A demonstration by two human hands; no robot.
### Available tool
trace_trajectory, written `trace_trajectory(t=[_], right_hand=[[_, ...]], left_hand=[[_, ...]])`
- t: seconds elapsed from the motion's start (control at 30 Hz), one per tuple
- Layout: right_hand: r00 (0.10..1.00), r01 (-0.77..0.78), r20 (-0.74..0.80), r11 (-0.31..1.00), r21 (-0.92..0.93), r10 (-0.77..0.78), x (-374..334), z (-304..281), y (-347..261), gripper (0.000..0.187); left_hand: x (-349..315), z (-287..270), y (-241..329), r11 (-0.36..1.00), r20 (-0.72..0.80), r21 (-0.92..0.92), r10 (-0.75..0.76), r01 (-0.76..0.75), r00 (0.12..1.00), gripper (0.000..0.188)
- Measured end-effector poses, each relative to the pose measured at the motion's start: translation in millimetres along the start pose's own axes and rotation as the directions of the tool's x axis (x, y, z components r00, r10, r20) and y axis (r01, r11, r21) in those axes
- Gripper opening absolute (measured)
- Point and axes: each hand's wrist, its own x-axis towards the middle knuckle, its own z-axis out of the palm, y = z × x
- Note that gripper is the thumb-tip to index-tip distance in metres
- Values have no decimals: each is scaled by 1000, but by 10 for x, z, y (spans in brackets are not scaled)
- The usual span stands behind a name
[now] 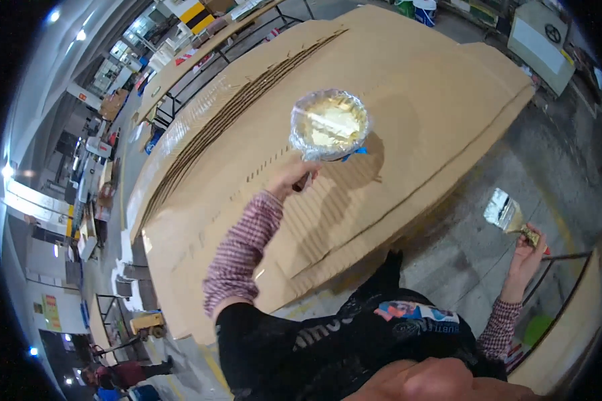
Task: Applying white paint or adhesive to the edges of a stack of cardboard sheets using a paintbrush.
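Observation:
My left hand (292, 175) is closed round the handle of a round pan (299, 142), held above a large sheet of cardboard (408, 87). Clear plastic film wraps the pan, and a pale yellowish, shiny substance (331, 123) lies inside it. A bit of blue (360, 151) shows at the pan's near side. Off to the right, away from the cardboard, my right hand (528, 254) grips a wide flat paintbrush (508, 212) by its handle. The brush's broad end looks whitish and silvery and points up and left.
Long dark slits or folded edges (247, 97) run along the cardboard's far left side. A long table (214, 43) stands beyond it. At the far right is a grey cabinet with a handwheel (552, 33). A board on a metal frame (562, 327) stands close by my right arm. Another person (127, 374) is at lower left.

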Motion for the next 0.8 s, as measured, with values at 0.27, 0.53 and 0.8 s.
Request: trace_trajectory(t=[0.27, 0.53, 0.8], right_hand=[[962, -158, 222, 987, -23, 159, 67, -141, -328, 28], [896, -186, 414, 982, 19, 161, -12, 520, -473, 27], [790, 129, 614, 979, -159, -5, -280, 1892, -628, 29]], left_hand=[[-255, -15, 398, 923, 335, -144, -294, 357, 895, 16], [-75, 256, 295, 948, 179, 64, -317, 310, 932, 15], [-282, 306, -253, 988, 121, 81, -139, 130, 983, 21]])
